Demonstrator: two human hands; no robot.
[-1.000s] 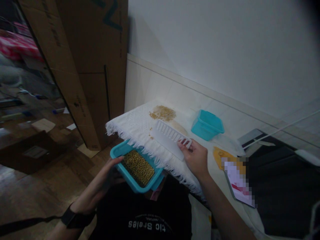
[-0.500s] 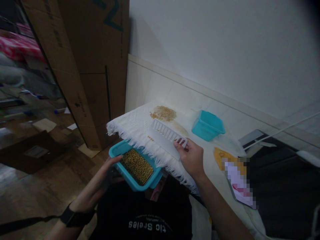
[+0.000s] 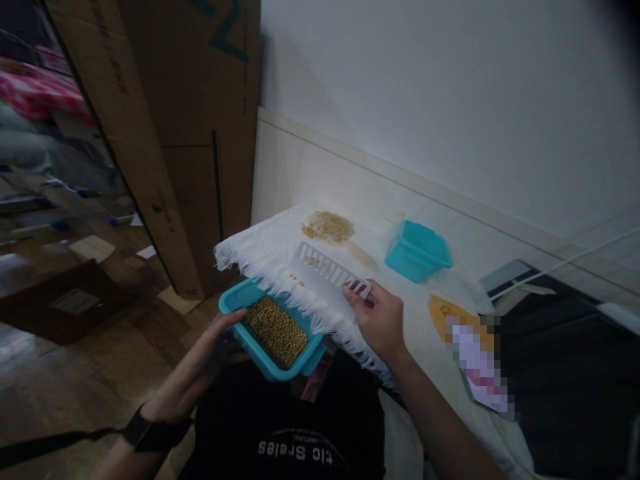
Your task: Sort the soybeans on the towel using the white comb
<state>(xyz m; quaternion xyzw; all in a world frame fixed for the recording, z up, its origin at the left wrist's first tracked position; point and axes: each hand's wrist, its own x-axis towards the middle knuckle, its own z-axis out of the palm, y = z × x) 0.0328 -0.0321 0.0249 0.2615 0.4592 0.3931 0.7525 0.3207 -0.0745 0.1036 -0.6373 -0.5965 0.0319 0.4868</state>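
My left hand [image 3: 217,340] grips the near left side of a teal tray [image 3: 235,303] full of yellow-green beans [image 3: 275,331], held just under the fringed edge of a white cloth [image 3: 260,247]. My right hand [image 3: 377,320] is closed on one end of a white slotted plastic scraper [image 3: 323,277] that lies on the cloth near its edge. A few beans sit right in front of the scraper, beside the fringe. Farther back on the cloth lies a small pile of beans [image 3: 327,227].
A second teal tub [image 3: 417,250] stands on the cloth to the right. An orange packet [image 3: 443,310] and a dark surface lie at right. Tall cardboard boxes [image 3: 165,127] lean against the wall at left, over a wooden floor with scattered items.
My right hand has dragged the scraper across the cloth toward its fringed edge, pushing a few beans along. The tray under the edge has hardly moved.
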